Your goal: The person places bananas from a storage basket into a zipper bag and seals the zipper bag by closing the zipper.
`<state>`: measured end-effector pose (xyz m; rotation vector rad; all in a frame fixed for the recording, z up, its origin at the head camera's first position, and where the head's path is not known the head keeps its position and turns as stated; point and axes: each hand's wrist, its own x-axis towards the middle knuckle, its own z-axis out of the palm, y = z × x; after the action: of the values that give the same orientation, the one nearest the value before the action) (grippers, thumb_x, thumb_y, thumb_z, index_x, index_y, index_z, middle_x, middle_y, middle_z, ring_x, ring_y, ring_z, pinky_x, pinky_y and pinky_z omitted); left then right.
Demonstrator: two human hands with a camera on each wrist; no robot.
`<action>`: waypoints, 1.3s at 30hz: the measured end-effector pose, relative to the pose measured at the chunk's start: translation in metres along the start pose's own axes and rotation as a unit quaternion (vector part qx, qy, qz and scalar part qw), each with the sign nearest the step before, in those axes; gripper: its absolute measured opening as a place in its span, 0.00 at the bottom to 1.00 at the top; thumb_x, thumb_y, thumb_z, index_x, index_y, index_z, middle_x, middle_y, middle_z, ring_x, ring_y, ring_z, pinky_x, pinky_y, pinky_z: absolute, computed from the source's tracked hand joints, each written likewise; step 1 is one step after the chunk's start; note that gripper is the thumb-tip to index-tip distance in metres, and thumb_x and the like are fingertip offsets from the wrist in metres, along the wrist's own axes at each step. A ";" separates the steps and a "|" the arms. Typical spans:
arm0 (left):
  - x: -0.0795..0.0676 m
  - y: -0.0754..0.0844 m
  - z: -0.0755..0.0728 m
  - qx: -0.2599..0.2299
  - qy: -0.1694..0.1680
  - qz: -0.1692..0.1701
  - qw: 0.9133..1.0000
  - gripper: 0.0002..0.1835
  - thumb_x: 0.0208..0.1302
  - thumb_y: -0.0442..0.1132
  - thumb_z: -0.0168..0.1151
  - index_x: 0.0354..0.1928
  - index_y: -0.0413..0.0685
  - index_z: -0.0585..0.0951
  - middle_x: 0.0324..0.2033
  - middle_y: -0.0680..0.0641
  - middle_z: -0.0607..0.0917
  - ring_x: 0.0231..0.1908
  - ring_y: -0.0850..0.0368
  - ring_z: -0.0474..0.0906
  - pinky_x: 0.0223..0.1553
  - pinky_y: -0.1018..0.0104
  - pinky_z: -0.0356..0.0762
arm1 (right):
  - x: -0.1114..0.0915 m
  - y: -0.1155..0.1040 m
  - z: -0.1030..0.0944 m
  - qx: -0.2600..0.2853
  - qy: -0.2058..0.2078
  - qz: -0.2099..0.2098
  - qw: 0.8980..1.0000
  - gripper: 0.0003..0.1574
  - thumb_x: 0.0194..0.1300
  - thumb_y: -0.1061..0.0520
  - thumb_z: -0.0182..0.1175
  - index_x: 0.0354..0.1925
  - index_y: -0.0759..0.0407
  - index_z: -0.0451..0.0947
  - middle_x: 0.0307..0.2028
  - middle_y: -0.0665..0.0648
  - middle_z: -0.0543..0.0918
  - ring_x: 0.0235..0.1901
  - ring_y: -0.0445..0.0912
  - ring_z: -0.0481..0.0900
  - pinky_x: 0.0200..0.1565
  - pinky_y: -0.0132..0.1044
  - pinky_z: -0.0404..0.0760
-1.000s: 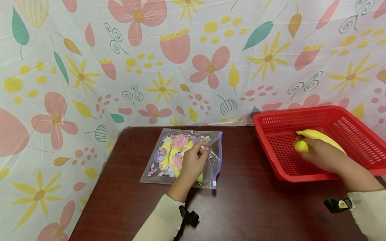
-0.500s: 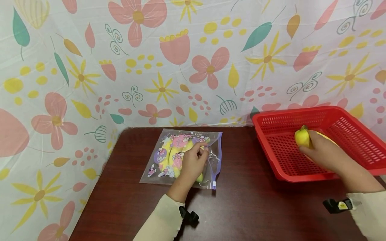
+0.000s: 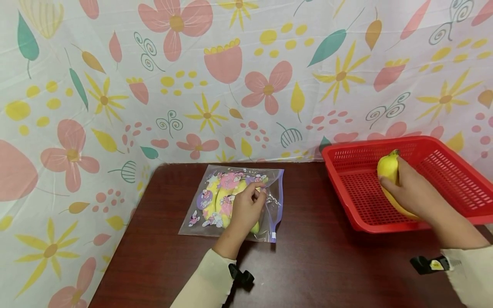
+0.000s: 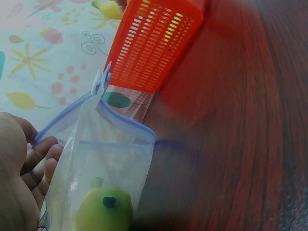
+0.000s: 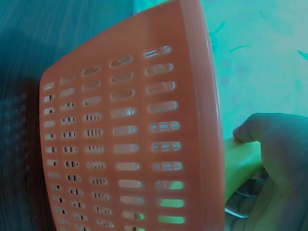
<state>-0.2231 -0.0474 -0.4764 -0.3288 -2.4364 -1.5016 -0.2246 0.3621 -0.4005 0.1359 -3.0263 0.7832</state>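
Note:
My left hand [image 3: 246,209] pinches the open edge of a clear zip bag [image 3: 275,196] with a purple zip strip and cartoon print. Inside the bag lie several yellow bananas [image 3: 217,199]; the left wrist view shows one banana's greenish end [image 4: 107,209] below the parted mouth. On the right, my right hand [image 3: 417,188] grips a yellow banana [image 3: 388,167], thumb on the near side and fingers behind it. Its stem end points up and away, and it is tilted over the red basket [image 3: 348,209]. The right wrist view shows that banana [image 5: 240,161] beyond the basket wall.
The basket has slotted walls and a raised rim [image 3: 379,229], and stands at the right of the dark wooden table [image 3: 304,256]. Behind and to the left hangs a flower-printed cloth [image 3: 231,124]. Black straps with cameras [image 3: 242,276] sit on both wrists.
My right hand has lifted the banana up from the basket floor and tipped its stem end upward. The other banana seen in the basket earlier is now hidden behind the hand. My left hand has stayed put.

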 end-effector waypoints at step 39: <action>0.000 -0.002 0.001 -0.010 0.000 0.003 1.000 0.10 0.70 0.38 0.60 0.50 0.47 0.84 0.18 0.51 0.80 0.14 0.68 0.74 0.15 0.71 0.71 | -0.012 -0.033 0.000 0.071 0.073 0.010 0.995 0.49 0.78 0.39 0.47 0.80 0.58 0.37 0.52 0.74 0.72 0.47 0.72 0.78 0.27 0.24 0.72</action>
<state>-0.2240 -0.0468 -0.4784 -0.3385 -2.4196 -1.5237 -0.2094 0.3345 -0.3847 0.0471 -2.8391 0.9645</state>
